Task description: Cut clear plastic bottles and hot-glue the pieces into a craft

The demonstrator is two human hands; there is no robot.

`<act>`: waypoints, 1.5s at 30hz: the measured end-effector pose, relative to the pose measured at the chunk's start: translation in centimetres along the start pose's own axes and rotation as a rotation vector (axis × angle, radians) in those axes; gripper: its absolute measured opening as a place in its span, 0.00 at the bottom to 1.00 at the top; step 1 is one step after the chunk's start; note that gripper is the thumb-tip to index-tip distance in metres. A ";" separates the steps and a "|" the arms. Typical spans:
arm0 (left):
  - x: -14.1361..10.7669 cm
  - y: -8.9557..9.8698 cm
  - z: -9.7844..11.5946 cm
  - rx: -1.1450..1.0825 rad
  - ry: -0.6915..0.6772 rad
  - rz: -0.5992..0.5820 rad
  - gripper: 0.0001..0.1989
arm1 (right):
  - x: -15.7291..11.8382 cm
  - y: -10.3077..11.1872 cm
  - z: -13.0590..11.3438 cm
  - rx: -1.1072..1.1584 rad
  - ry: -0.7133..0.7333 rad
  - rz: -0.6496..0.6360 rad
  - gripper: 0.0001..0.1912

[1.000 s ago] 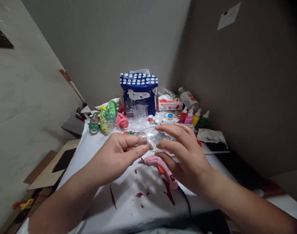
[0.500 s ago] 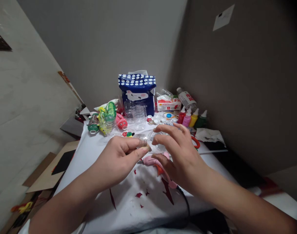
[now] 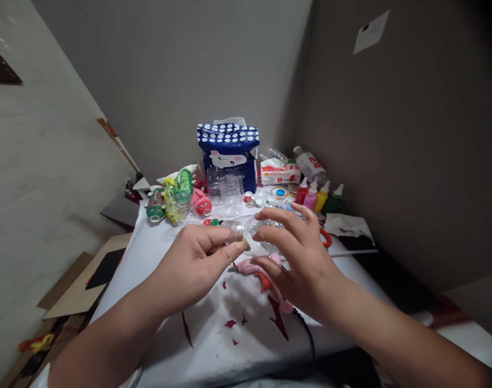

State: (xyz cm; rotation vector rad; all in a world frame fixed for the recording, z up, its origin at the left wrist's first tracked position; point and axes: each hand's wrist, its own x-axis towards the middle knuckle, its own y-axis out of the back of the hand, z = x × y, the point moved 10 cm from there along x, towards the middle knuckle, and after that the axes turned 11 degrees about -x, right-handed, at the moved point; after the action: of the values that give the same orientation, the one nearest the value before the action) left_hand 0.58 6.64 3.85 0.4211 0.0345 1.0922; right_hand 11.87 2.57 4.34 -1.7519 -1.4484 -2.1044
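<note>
My left hand point(image 3: 197, 258) is closed in a pinch, thumb against the bent fingers. A small tan edge point(image 3: 246, 244) shows at its fingertips, too little of it to name. Just behind those fingers is a clear ribbed plastic piece point(image 3: 234, 230); whether the hand touches it I cannot tell. Facing it from the right, my right hand point(image 3: 296, 253) has its fingers curved and spread apart, holding nothing. Clear plastic bottle parts point(image 3: 265, 237) lie behind the right fingers, partly hidden. Below both hands on the white-covered table rests a pink glue gun point(image 3: 256, 265).
Dark red scraps point(image 3: 230, 324) lie near the front, beside the glue gun's black cord point(image 3: 308, 331). Paint bottles point(image 3: 320, 197) stand at right, near red-handled scissors or a ring point(image 3: 325, 237). Decorated bottles point(image 3: 184, 186) are at left; a blue bag point(image 3: 227, 153) stands behind.
The left thumb and fingertips have tilted very slightly, showing a little more of the tan edge. Otherwise both hands keep their places, and the whole view has shifted slightly.
</note>
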 end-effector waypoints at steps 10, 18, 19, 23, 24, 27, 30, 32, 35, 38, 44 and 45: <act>-0.5 1.8 -2.7 -0.164 0.146 0.043 0.15 | -1.1 4.5 -1.9 0.105 0.175 0.213 0.08; -0.3 2.9 -2.2 -0.241 0.088 0.103 0.12 | -0.8 6.0 -0.6 0.190 0.034 0.208 0.09; -0.3 2.9 -2.2 -0.250 0.084 0.107 0.12 | -0.7 5.8 -0.4 0.198 0.028 0.194 0.14; -0.3 2.9 -2.4 -0.267 0.094 0.116 0.14 | -0.6 4.7 0.1 0.194 -0.002 0.176 0.16; -0.2 2.9 -2.4 -0.270 0.097 0.114 0.15 | -0.5 4.5 0.3 0.177 -0.020 0.189 0.12; -0.2 2.6 -2.2 -0.269 0.099 0.100 0.14 | -0.3 3.9 0.6 0.104 -0.053 0.221 0.09; -0.2 2.4 -2.0 -0.259 0.104 0.066 0.14 | 0.2 3.3 0.3 0.057 -0.038 0.185 0.22; -0.3 2.2 -1.9 -0.254 0.111 0.037 0.14 | 0.5 3.0 0.3 0.091 -0.044 0.131 0.21; -0.3 1.9 -1.8 -0.237 0.114 -0.001 0.14 | 0.7 2.7 0.8 0.208 -0.100 0.048 0.16; -0.4 1.8 -1.9 -0.216 0.118 -0.023 0.15 | 0.7 2.5 1.4 0.295 -0.160 0.001 0.12; -0.7 1.9 -1.8 -0.208 0.111 -0.023 0.14 | 0.9 1.5 2.5 0.384 -0.271 -0.013 0.08; -0.7 1.9 -1.8 -0.214 0.113 -0.022 0.14 | 0.8 1.5 2.9 0.420 -0.298 0.005 0.07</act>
State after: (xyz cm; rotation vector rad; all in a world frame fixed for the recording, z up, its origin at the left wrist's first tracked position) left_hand -1.80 7.35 2.78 0.1670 0.0215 1.0846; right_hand 14.58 4.05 5.65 -1.9338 -1.7884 -1.4320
